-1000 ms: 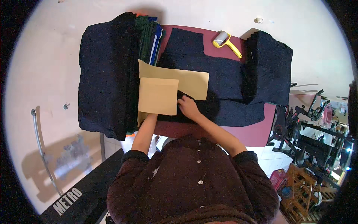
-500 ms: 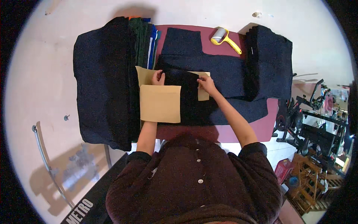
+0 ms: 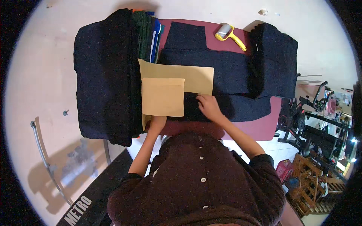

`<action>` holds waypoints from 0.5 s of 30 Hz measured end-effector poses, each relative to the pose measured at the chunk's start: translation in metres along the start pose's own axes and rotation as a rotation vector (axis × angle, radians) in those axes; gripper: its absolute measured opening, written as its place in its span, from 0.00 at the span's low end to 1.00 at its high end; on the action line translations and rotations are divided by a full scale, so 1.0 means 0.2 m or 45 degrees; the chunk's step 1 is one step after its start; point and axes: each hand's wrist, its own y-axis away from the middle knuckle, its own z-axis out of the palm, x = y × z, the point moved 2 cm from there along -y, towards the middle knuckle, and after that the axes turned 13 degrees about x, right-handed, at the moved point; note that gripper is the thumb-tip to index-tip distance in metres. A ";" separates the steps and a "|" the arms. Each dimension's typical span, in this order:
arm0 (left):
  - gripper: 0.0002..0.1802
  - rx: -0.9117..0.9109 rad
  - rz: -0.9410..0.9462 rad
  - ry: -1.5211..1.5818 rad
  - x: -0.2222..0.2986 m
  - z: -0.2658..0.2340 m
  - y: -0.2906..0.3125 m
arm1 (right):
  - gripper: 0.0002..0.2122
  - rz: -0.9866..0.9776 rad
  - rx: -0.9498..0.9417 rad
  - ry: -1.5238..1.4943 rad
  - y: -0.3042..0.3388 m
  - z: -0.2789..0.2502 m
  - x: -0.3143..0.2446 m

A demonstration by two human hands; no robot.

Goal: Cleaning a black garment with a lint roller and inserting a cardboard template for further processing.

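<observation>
Dark folded trousers (image 3: 241, 109) lie across the maroon tabletop in front of me. On them rests a tan cardboard sheet (image 3: 200, 77), with a squarish tan cardboard panel (image 3: 163, 98) standing over its left part. At the sheet's near edge, my right hand (image 3: 209, 107) is closed, its fingertips pinching the edge of the dark cloth. My left hand (image 3: 158, 123) reaches under the panel's near edge; its fingers are hidden there.
A tall stack of dark garments (image 3: 105, 79) stands at left, beside green and blue folded garments (image 3: 142, 37). Another dark pile (image 3: 273, 62) sits at right. A yellow-handled lint roller (image 3: 230, 36) lies at the back. An exercise bike (image 3: 309, 109) stands beyond the table's right side.
Both hands have come toward me. The dark cloth that covered much of the cardboard sheet is drawn back to its near side, so more tan shows.
</observation>
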 end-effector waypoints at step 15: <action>0.24 0.337 0.519 -0.086 0.01 0.33 -0.12 | 0.30 -0.139 -0.012 0.285 0.08 0.28 0.01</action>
